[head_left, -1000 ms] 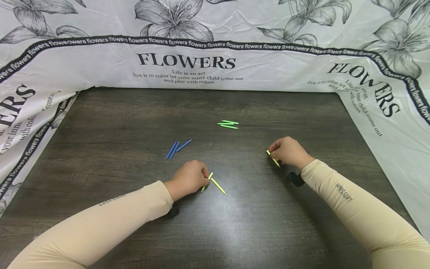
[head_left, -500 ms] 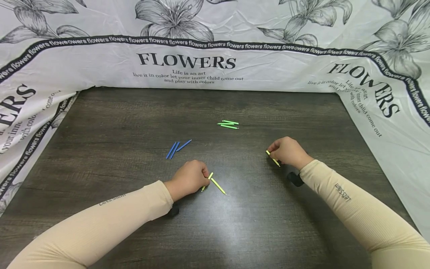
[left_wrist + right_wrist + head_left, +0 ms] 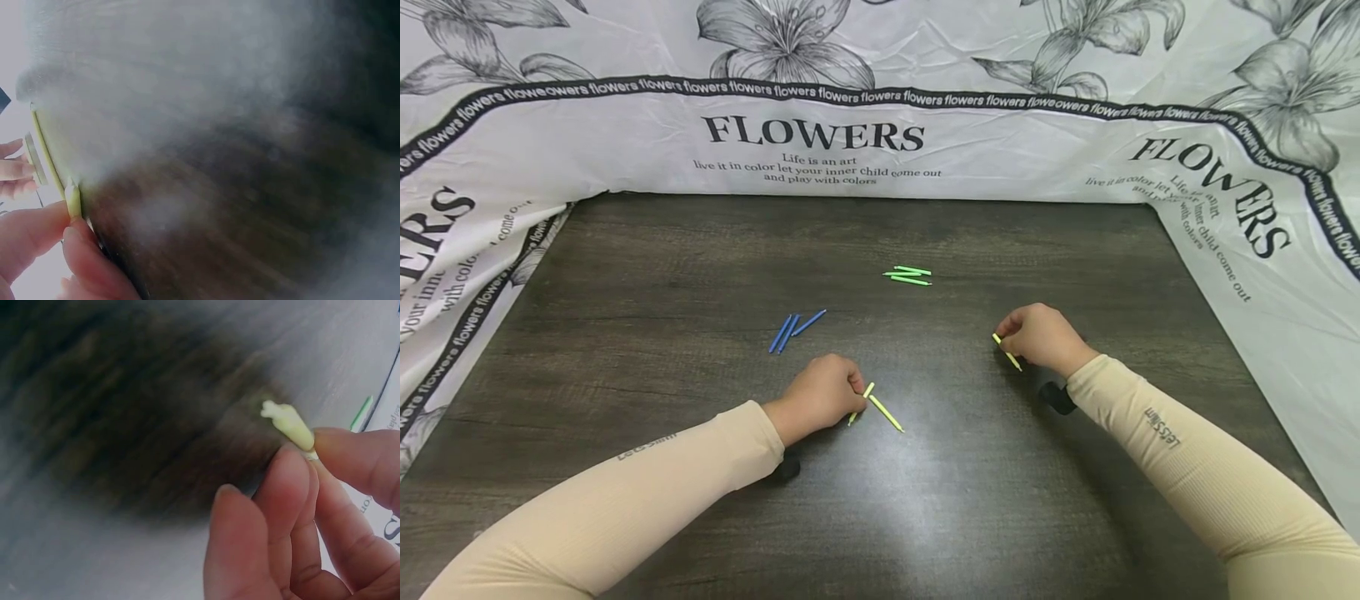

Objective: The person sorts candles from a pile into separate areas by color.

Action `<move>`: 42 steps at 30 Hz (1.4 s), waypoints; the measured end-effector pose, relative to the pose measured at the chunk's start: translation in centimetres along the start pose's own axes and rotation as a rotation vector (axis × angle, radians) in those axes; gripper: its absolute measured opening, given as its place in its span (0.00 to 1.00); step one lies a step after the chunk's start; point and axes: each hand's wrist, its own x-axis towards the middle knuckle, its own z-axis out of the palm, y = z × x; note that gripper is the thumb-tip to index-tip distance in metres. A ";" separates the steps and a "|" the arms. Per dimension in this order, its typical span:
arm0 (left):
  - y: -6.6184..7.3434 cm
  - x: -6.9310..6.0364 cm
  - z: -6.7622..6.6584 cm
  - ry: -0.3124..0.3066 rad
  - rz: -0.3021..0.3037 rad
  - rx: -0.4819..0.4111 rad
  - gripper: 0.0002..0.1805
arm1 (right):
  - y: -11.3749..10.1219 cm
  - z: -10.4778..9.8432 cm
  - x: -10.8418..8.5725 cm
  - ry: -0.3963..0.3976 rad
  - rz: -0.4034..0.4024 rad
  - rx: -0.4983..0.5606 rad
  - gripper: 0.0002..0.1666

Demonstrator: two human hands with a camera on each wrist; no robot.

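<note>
Between thumb and fingers, my left hand pinches a thin yellow candle low over the table. Its middle is covered by the fingertips in the head view; both ends show. A second yellow candle lies slanting just right of it, its upper end close to the held one; I cannot tell whether they touch. Farther right, my right hand pinches another yellow candle near its upper end. In the right wrist view that candle points its pale wick end away from the fingertips.
Several blue candles lie left of the middle, beyond my left hand. Farther back is a small group of green candles. The dark wooden table is bordered by a white flower-print cloth at the back and sides.
The head view has shifted very slightly. Both hands keep their grip on the yellow candles, and the loose candles stay where they were.
</note>
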 end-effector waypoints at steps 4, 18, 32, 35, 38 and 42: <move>0.0 0.0 -0.1 0.008 -0.002 0.009 0.06 | 0.1 0.0 0.1 0.001 0.006 0.003 0.14; 0.2 -0.2 0.1 0.018 0.012 0.029 0.06 | 0.2 0.0 -0.1 0.007 0.011 0.006 0.15; 0.2 0.0 0.2 0.017 0.020 0.047 0.04 | -0.4 -0.4 -0.9 0.081 -0.003 -0.009 0.17; 0.1 -0.1 0.2 0.021 0.020 0.035 0.04 | -1.1 -0.4 -1.1 0.099 -0.020 -0.004 0.17; 0.0 -0.1 0.2 0.023 0.021 0.031 0.04 | -1.6 -0.4 -1.4 0.114 -0.036 0.006 0.18; -0.1 -0.1 0.2 0.027 0.029 0.040 0.03 | -2.3 0.2 -1.6 0.109 -0.049 0.024 0.17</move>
